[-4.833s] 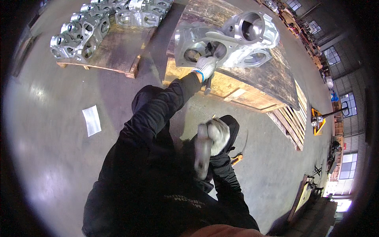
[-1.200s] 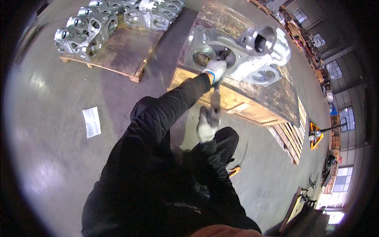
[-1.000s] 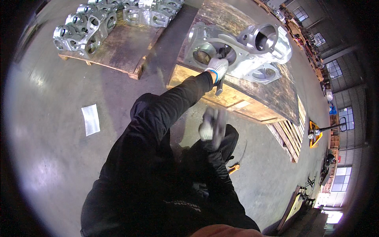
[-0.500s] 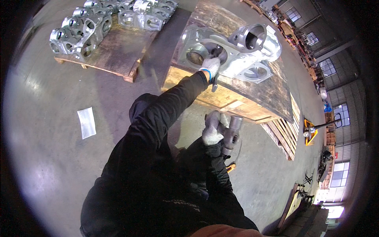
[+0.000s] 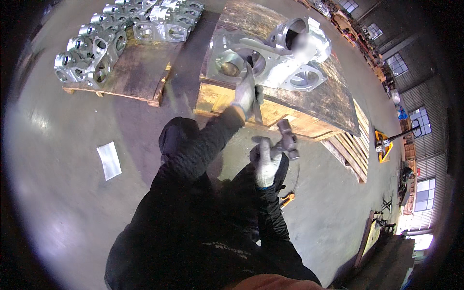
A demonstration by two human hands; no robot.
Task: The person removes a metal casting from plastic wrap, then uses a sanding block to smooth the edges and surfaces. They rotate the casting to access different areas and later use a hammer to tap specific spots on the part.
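My gloved left hand is closed around a dark flat chisel. The chisel's far end reaches toward a round opening in a large silver metal casting; whether it touches is hard to tell. The casting lies on top of a wooden crate, with several round bores and flanges showing. Below and to the right of the chisel, my gloved right hand grips a hammer. The hammer's head is blurred and stands apart from the chisel's near end.
Many similar silver castings crowd a low wooden pallet at the far left. A white sheet lies on the floor. To the right are a slatted pallet, a yellow pallet jack and an orange-handled tool.
The hammer has swung up toward the chisel, its head turning over. My left hand has tilted and drawn slightly nearer, with the chisel showing more. The whole view has shifted a little.
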